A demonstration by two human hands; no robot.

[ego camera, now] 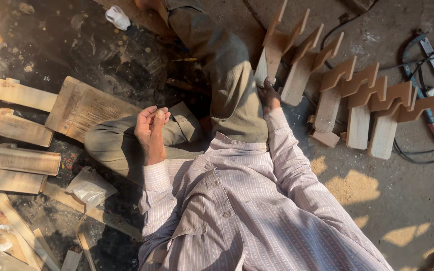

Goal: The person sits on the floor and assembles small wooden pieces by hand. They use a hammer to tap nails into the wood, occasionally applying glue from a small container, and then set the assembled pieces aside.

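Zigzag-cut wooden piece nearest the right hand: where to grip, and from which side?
Judging by its pose, grip the zigzag-cut wooden piece on its plain straight lower stem, coming from the near end where the right hand already reaches it. The notched upper edge is angled and uneven, and neighbouring cut pieces crowd its far side. The left hand is curled over the knee.

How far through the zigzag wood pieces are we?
Done: a row of cut zigzag wooden pieces stands on the floor at right. In hand: the right hand touches the nearest zigzag piece; the left hand rests curled on the knee and seems empty. Left: plain planks lie uncut at left.
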